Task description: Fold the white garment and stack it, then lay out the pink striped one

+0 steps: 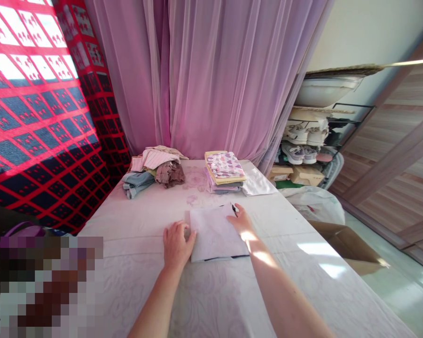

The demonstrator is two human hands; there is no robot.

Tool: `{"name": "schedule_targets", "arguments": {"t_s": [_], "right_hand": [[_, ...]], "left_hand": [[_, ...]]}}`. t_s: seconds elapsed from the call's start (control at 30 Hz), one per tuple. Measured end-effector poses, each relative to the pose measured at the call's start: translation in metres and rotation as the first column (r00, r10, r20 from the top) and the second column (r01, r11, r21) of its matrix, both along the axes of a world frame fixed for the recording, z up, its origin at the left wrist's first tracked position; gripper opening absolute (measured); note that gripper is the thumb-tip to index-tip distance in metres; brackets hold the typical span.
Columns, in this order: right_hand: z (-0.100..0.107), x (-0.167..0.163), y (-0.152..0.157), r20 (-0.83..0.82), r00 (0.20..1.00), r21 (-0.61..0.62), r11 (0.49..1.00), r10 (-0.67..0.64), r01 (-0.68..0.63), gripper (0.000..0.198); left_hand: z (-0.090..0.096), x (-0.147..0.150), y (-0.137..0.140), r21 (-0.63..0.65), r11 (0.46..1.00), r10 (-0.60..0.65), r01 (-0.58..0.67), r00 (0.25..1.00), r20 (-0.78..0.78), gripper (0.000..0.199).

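At mid-frame our left hand (176,245) and right hand (241,219) press flat, holding nothing, on a folded pale cloth (216,233), with no readable writing anywhere.

Home: curtain (211,75), shoe rack (310,141)

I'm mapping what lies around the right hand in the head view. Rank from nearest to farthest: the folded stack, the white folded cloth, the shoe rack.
1. White folded cloth, under the right hand, touching it.
2. Folded stack, beyond the hand, mid-table.
3. Shoe rack, far right, off the table.
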State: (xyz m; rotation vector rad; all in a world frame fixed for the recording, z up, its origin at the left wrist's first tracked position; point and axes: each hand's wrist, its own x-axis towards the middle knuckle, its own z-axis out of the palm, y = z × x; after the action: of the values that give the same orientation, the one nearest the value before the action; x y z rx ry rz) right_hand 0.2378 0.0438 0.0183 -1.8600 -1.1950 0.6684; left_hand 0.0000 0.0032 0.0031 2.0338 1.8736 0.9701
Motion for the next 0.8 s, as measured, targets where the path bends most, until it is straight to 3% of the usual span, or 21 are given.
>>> {"name": "schedule_targets", "arguments": {"t_s": [0.1,0.2,0.27,0.37,0.5,0.57,0.6,0.7,0.8], "right_hand": [[0.014,-0.009,-0.005,-0.019,0.996,0.063,0.995,0.084,-0.082,0.066],[0.035,-0.024,-0.014,-0.045,0.970,0.164,0.960,0.238,-0.228,0.065],[0.049,-0.035,-0.021,-0.100,0.942,0.209,0.932,0.321,-0.295,0.064],[0.066,-0.047,-0.030,-0.190,0.865,0.250,0.875,0.464,-0.414,0.062],[0.088,-0.051,-0.038,-0.226,0.751,0.277,0.780,0.621,-0.561,0.058],[0.097,-0.045,-0.042,-0.222,0.743,0.227,0.775,0.631,-0.590,0.062],[0.101,-0.041,-0.045,-0.212,0.746,0.182,0.775,0.632,-0.605,0.065],[0.102,-0.023,-0.058,-0.162,0.749,-0.034,0.755,0.643,-0.655,0.069],[0.090,-0.006,-0.073,-0.132,0.795,-0.233,0.761,0.592,-0.605,0.061]], "left_hand": [[-0.004,-0.004,0.006,0.083,0.997,-0.010,0.003,0.997,0.077,0.040],[0.006,-0.005,0.014,0.169,0.982,-0.100,0.080,0.989,0.113,0.056],[0.023,-0.004,0.021,0.170,0.971,-0.185,0.168,0.978,0.093,0.067],[0.060,-0.001,0.035,0.075,0.933,-0.357,0.352,0.932,0.065,0.079],[0.106,0.002,0.052,-0.131,0.787,-0.579,0.603,0.796,0.177,0.056],[0.119,0.003,0.056,-0.187,0.720,-0.605,0.668,0.737,0.301,0.042],[0.122,0.004,0.056,-0.190,0.714,-0.596,0.674,0.727,0.341,0.036],[0.126,0.006,0.053,-0.138,0.769,-0.553,0.624,0.759,0.345,0.026],[0.129,0.006,0.045,-0.112,0.798,-0.516,0.593,0.767,0.381,0.027]]}}
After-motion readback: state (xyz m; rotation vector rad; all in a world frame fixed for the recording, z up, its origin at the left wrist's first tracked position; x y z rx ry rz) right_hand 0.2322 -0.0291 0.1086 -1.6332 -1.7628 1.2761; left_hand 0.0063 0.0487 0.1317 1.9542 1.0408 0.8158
